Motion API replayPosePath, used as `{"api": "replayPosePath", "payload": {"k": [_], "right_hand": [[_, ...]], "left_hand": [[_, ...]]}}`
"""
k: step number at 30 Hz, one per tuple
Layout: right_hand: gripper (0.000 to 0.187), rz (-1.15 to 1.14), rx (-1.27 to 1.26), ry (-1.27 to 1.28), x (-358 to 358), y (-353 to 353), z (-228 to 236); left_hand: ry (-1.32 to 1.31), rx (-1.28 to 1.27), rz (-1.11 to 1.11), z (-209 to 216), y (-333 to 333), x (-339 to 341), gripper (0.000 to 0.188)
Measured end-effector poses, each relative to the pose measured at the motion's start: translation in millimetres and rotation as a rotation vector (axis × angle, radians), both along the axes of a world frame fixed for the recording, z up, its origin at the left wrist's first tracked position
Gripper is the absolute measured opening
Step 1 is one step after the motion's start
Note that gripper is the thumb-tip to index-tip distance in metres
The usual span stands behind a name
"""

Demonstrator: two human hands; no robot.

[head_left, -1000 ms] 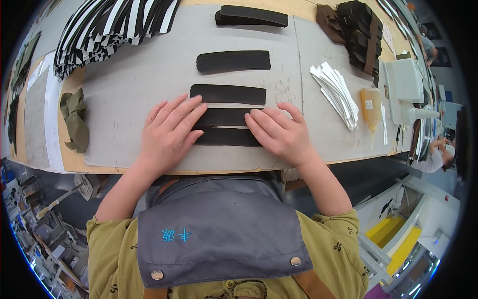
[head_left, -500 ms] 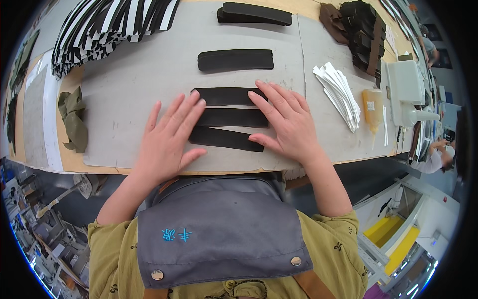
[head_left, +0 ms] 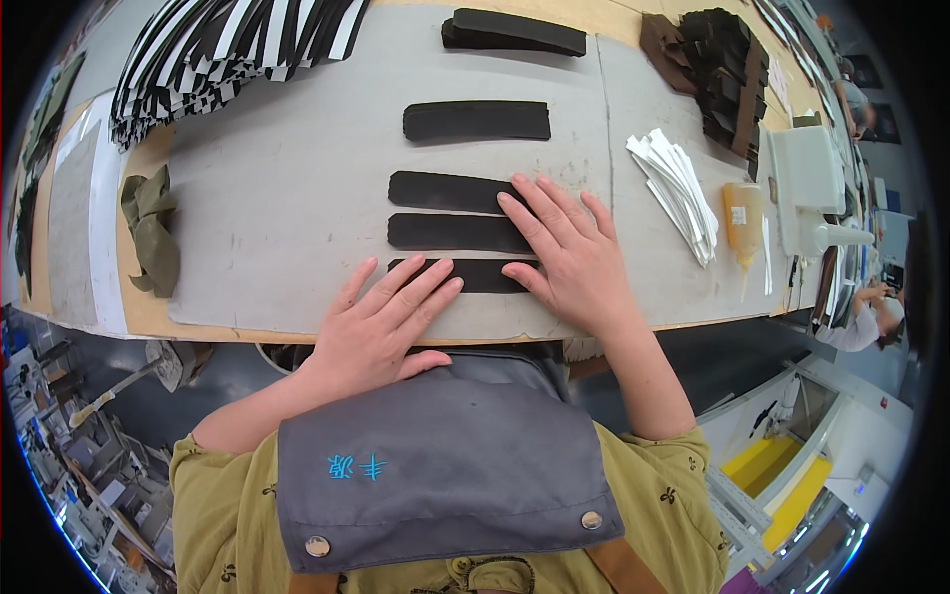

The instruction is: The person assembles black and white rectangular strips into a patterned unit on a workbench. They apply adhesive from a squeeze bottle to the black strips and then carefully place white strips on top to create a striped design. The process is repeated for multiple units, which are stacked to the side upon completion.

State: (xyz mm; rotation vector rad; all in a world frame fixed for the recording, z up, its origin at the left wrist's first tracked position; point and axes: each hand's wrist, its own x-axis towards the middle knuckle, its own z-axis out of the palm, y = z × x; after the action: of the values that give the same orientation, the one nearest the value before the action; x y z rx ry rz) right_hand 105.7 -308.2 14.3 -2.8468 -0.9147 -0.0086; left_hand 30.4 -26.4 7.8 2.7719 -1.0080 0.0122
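Note:
Three black strips lie crosswise in front of me, spaced one nearer than the other: a far strip (head_left: 445, 190), a middle strip (head_left: 455, 233) and a near strip (head_left: 485, 276). My left hand (head_left: 386, 317) rests its fingertips on the left part of the near strip, fingers spread. Over the right ends of the strips lies my right hand (head_left: 569, 247), fingers stretched out, its thumb on the near strip and its fingertips at the far one. Beyond them sit a black strip stack (head_left: 477, 121) and a second black stack (head_left: 515, 33).
At the far left is a heap of black-and-white strips (head_left: 237, 49); below it, an olive fabric piece (head_left: 153, 233). On the right are white strips (head_left: 678, 198), a yellowish squeeze bottle (head_left: 742, 223), a white device (head_left: 811, 168) and a dark brown bundle (head_left: 727, 79). A grey mat (head_left: 287, 198) covers the table.
My left hand has moved nearer and to the right, from the far strips onto the near one. The near strip, slanted before, now lies nearly level. My right hand has barely moved.

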Motion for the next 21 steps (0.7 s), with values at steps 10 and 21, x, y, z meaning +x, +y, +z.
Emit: {"api": "replayPosePath", "payload": {"k": [10, 21], "right_hand": [[0.058, -0.080, 0.136, -0.147, 58.9, -6.5, 2.2], [0.030, 0.086, 0.168, -0.363, 117.9, 0.3, -9.4]], "left_hand": [[-0.071, -0.231, 0.163, 19.8, 6.3, 101.7, 0.065], [-0.322, -0.337, 0.085, -8.4, 2.6, 187.3, 0.021]]}}
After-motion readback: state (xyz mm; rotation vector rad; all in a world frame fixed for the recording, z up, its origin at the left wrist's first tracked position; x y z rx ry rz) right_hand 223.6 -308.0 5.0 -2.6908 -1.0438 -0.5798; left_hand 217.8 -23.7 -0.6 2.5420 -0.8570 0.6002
